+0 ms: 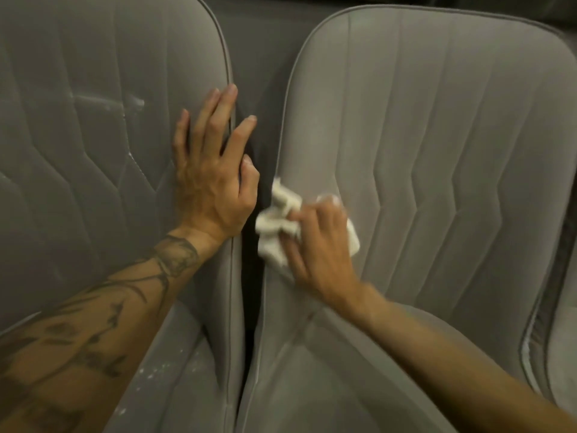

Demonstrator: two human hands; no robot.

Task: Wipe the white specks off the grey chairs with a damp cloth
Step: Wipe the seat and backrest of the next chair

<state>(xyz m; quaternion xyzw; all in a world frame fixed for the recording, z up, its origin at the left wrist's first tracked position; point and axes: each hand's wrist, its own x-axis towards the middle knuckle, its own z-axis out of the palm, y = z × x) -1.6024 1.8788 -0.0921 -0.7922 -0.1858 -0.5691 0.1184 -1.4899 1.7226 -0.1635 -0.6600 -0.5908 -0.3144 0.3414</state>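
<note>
White specks (149, 375) dot the left chair (78, 157), unwiped; my right grip (315, 242) clutches the cloth (274, 228) on the right chair (452, 145), left grip (212, 173) flat.

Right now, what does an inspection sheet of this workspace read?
Surface: two grey chairs side by side; left chair bears white smears on its back and white specks on its seat; none seen on the right chair.
Job's things: crumpled white cloth against that chair's left edge.
Clutter: nothing seen.
Grippers: left hand flat on left chair's edge, fingers straight; right hand grips the cloth.
Cables: nothing seen.
Surroundings: dark gap between the chairs; another grey seat at far right.
</note>
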